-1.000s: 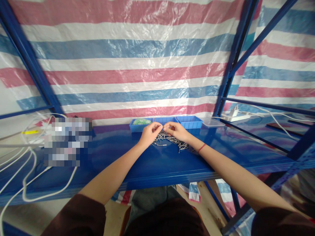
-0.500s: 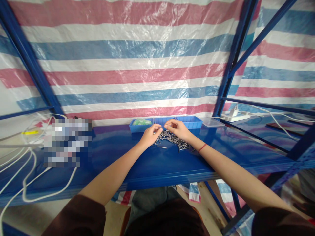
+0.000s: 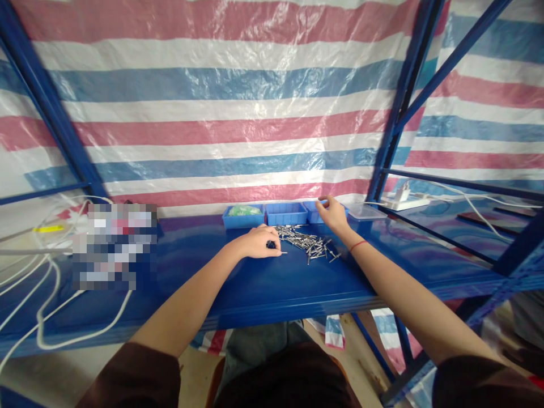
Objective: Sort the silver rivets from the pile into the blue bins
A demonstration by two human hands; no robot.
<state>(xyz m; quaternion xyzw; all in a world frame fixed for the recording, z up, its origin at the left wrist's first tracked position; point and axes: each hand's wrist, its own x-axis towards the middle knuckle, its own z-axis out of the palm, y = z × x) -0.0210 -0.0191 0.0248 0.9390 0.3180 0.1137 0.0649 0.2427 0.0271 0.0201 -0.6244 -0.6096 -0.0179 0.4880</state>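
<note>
My left hand (image 3: 260, 241) is low over the blue tabletop, with thumb and fingertips closed on one end of a thin silver blind rivet (image 3: 284, 253). The rest of that rivet pokes out to the right. Right beside it spreads a loose pile of blind rivets (image 3: 304, 241). Above the right-hand blue bin (image 3: 312, 213) is my right hand (image 3: 334, 215), its fingers bent and slightly apart. Nothing can be made out between them. That hand and its wrist cover part of the bin, whose contents are hidden.
A middle blue bin (image 3: 286, 215) and a left bin (image 3: 229, 220) holding a green bag (image 3: 245, 211) line the back. A clear plastic lid (image 3: 368, 212) and a white power strip (image 3: 406, 202) lie to the right. White cables (image 3: 55, 294) and a blurred-out patch occupy the left.
My hands have parted from the thin piece held between them. The right went back and right over the bin; the left came down to the rivet lying in front of the pile.
</note>
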